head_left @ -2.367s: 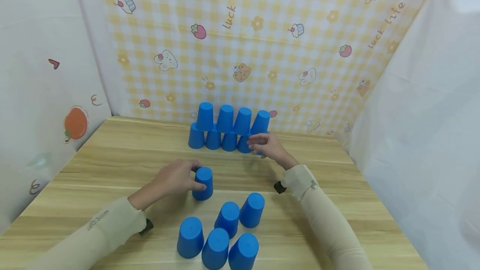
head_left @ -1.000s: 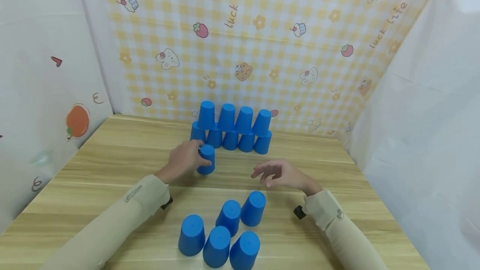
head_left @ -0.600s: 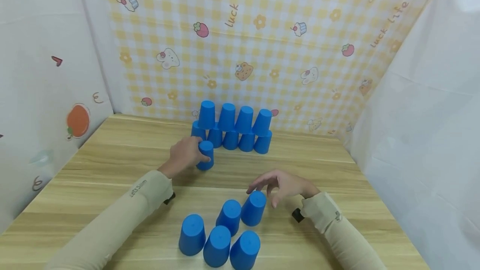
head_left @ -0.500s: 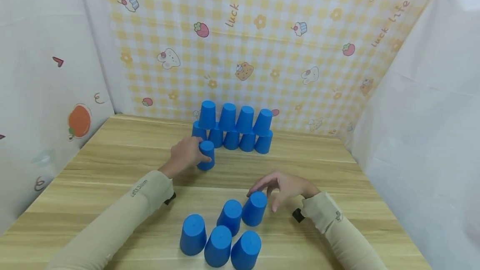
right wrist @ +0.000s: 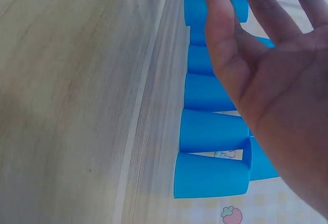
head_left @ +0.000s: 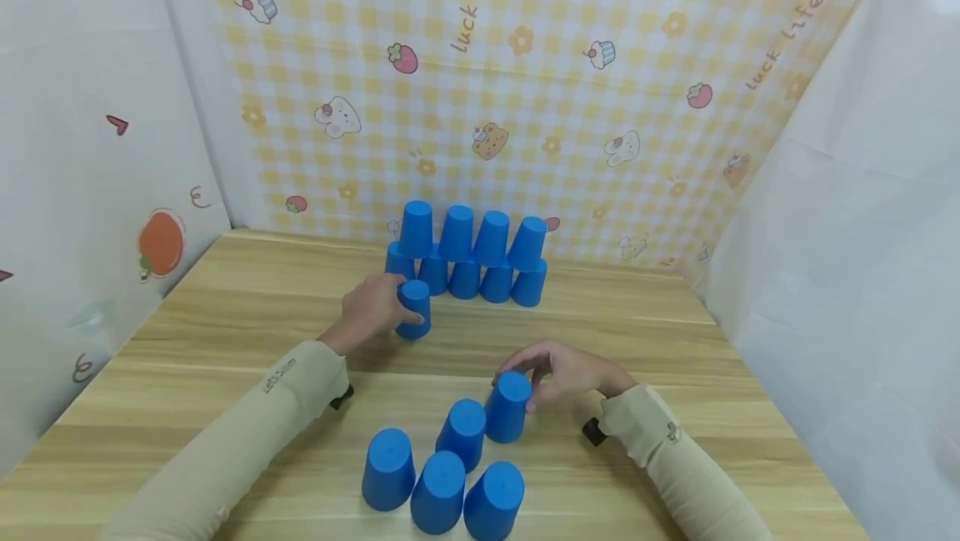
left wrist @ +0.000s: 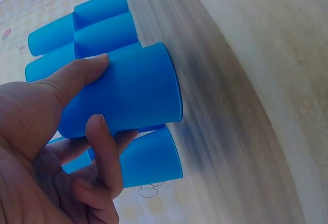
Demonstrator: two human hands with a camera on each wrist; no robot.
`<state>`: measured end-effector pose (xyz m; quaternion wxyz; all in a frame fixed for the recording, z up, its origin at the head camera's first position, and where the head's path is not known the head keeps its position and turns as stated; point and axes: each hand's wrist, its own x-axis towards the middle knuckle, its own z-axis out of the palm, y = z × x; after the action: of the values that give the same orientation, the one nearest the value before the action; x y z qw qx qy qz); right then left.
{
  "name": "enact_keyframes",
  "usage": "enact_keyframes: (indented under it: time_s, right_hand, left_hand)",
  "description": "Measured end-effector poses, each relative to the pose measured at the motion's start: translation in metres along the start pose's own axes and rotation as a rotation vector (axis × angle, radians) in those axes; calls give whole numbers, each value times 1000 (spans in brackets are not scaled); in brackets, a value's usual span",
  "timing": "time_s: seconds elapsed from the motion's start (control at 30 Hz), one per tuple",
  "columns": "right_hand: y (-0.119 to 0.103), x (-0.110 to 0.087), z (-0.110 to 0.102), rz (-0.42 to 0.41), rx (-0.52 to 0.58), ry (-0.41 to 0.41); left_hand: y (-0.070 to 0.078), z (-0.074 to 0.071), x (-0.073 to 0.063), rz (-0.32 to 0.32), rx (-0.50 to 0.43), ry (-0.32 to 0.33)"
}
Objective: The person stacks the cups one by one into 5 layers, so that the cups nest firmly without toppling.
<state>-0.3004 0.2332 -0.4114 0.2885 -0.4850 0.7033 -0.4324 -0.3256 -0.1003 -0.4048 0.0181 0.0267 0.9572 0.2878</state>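
My left hand [head_left: 369,309] grips an upside-down blue cup [head_left: 415,312] just in front of the stacked cups. In the left wrist view the thumb lies along one side of that cup [left wrist: 128,90], with fingers curled on the other. My right hand [head_left: 570,371] has its fingers and thumb around another upside-down blue cup [head_left: 507,408], the farthest of the near group. Behind them stands a two-tier row of blue cups [head_left: 456,237], all upside down, the upper ones resting across the lower ones. In the right wrist view the palm [right wrist: 292,96] covers part of that row.
Several more upside-down blue cups [head_left: 438,491] stand close together at the near side of the wooden table [head_left: 637,458]. A yellow checked cloth [head_left: 450,91] hangs behind the stack, and white cloths [head_left: 840,216] close off both sides.
My left hand has carried its cup forward toward the stack. My right hand has come back from the stack's right end to the near cup, which has shifted slightly away from the others.
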Motion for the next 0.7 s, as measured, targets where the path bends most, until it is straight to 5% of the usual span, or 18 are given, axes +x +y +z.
enact_keyframes:
  time_s: [0.7]
  right_hand:
    - [4, 21, 0, 245, -100, 435]
  left_hand:
    - [-6, 1, 4, -21, -73, -15]
